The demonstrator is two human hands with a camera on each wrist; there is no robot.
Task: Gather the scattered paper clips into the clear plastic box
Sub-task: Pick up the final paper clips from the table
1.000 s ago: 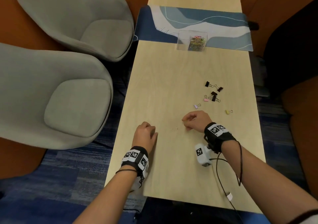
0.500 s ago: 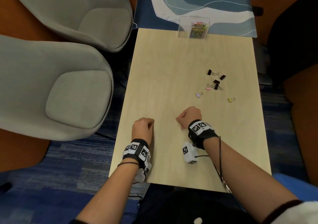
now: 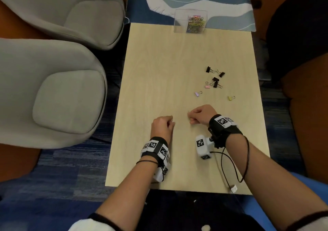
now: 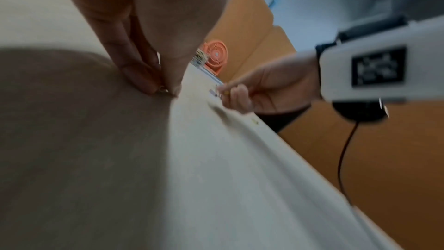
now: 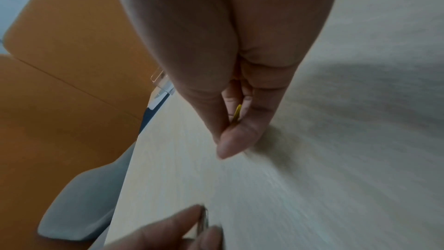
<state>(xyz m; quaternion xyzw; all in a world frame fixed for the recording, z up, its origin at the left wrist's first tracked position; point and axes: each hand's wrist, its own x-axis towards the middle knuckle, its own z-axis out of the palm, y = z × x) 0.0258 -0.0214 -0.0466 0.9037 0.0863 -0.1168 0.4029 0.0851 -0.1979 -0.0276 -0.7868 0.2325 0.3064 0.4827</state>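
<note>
Your right hand (image 5: 236, 113) pinches a yellow clip (image 5: 236, 114); left hand (image 4: 153, 75) pinches a clip (image 4: 163, 89) off the worktop (image 3: 159, 71); box (image 3: 190, 20) far, so carry both.

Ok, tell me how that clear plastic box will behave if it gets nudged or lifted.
The clear plastic box is probably light: thin see-through walls. It likely slides rather than tips, since it sits low and flat on the desk mat. The coloured paper clips heaped at one side would probably shift and weigh that side down when lifted.
</note>
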